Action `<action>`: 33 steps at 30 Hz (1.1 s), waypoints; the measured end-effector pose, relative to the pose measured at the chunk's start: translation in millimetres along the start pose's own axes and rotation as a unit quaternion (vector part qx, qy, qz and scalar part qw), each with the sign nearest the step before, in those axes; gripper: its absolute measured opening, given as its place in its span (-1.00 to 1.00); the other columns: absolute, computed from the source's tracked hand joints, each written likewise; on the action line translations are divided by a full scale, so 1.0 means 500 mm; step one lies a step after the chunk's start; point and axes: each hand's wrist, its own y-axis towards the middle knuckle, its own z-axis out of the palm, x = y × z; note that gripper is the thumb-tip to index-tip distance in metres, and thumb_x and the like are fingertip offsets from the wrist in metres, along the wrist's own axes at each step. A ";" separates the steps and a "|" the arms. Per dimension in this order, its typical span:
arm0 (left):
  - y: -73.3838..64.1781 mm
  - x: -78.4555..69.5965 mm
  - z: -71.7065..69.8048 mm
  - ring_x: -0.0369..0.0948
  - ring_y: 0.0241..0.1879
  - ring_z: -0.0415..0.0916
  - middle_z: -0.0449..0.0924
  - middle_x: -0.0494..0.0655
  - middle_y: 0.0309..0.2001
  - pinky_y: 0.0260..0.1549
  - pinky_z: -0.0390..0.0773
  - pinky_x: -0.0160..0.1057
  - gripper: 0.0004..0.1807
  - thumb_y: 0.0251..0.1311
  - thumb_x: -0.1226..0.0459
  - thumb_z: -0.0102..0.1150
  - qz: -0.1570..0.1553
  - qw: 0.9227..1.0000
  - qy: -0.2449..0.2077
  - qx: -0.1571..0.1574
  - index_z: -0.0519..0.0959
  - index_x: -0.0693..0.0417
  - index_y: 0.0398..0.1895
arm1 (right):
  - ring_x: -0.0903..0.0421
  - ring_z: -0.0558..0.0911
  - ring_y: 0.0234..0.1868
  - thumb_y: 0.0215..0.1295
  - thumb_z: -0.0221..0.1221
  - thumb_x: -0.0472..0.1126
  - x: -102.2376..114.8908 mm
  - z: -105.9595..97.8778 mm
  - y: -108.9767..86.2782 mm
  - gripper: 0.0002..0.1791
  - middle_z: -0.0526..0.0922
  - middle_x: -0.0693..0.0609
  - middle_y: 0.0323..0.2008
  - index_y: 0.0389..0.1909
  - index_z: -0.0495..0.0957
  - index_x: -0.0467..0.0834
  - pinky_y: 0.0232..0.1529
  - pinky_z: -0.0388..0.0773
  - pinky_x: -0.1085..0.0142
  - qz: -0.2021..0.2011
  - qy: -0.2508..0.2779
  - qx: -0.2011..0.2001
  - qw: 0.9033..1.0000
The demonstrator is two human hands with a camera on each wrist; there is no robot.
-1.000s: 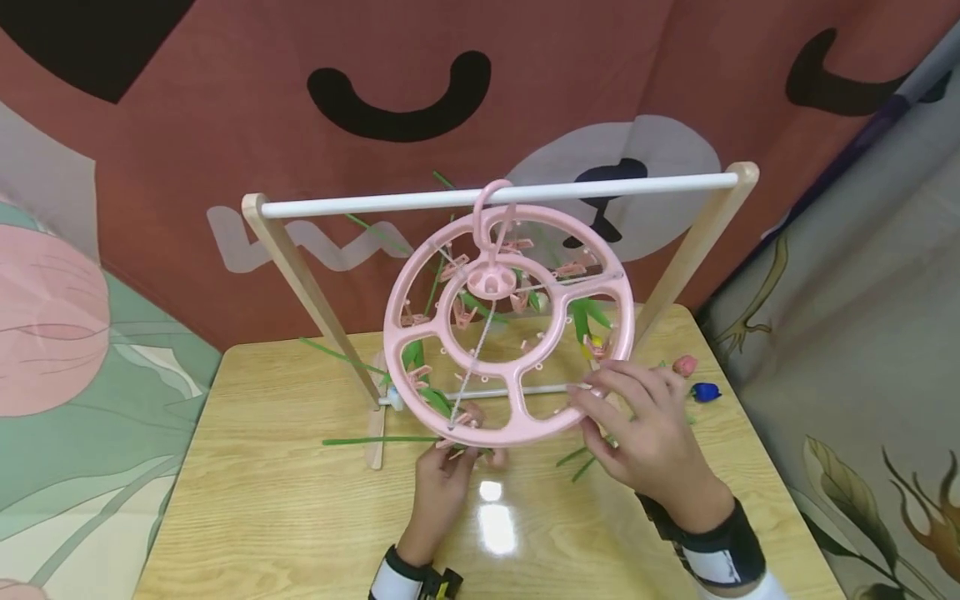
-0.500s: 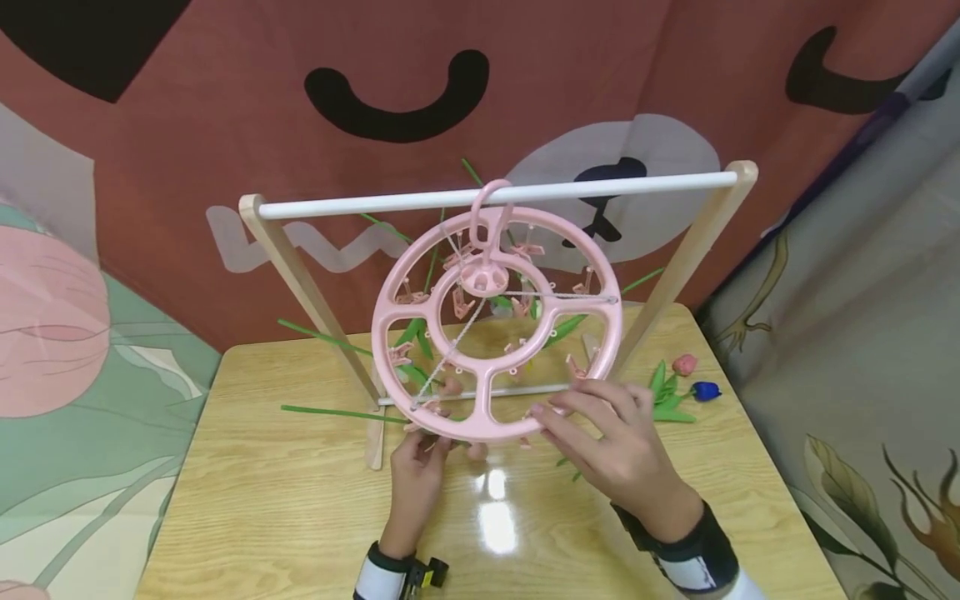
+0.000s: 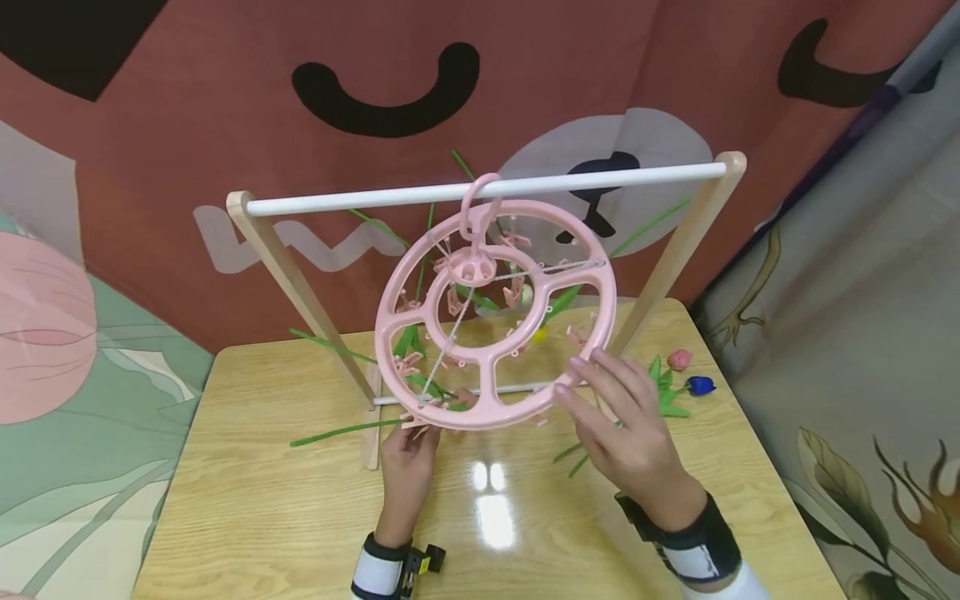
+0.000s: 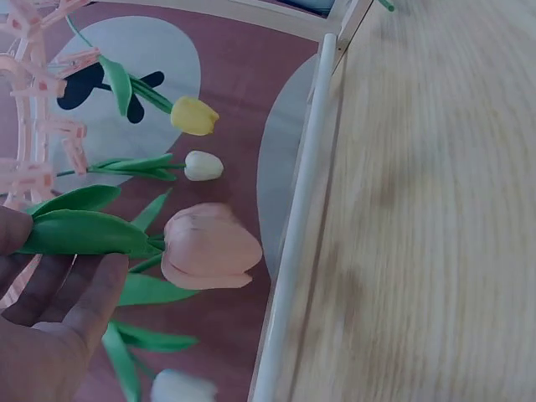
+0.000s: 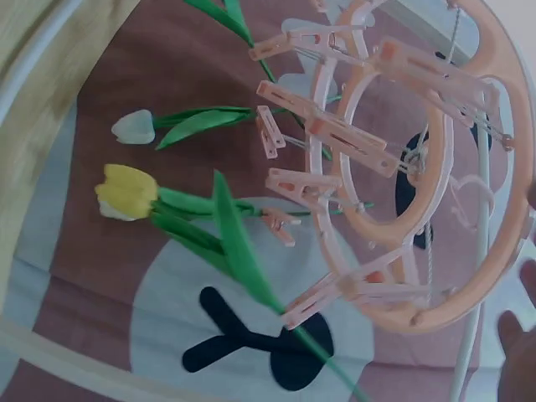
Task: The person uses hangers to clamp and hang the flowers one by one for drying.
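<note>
A pink round clip hanger [image 3: 495, 414] hangs tilted by its hook from a white bar. At its near left edge my left hand [image 3: 407, 467] pinches the green leaf and stem of a pink tulip [image 4: 209, 247], whose bloom faces right in the left wrist view. My right hand [image 3: 630, 433] has its fingers extended at the hanger's right rim, fingertips at or very near it. Small pink clothespins [image 5: 306, 188] dangle from the rings. A yellow tulip [image 5: 130, 193] and a white tulip [image 5: 134, 127] hang among them, blooms down.
The rack's white top bar [image 3: 600, 181] runs between wooden posts [image 3: 671, 246], with a lower rod [image 4: 293, 226] near the table [image 3: 262, 517]. A blue tulip [image 3: 701, 385] and a small pink tulip [image 3: 679, 360] lie on the right. A printed curtain [image 3: 187, 125] stands behind.
The hanger has swung and turned slightly left. My left hand has shifted left with the pink tulip, then up a little. My right hand moved left along the rim, then slightly back right.
</note>
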 end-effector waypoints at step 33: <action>0.001 0.036 0.007 -0.04 0.02 0.62 0.61 0.09 0.03 -0.04 0.76 -0.27 -0.44 0.09 0.50 0.47 0.025 0.993 0.103 0.048 0.55 0.25 0.20 | -0.38 0.45 0.32 -0.06 0.41 -0.61 -0.243 -0.108 -0.367 -0.34 0.52 -0.30 0.30 0.15 0.64 -0.20 0.21 0.47 -0.37 0.207 -0.101 0.420 0.878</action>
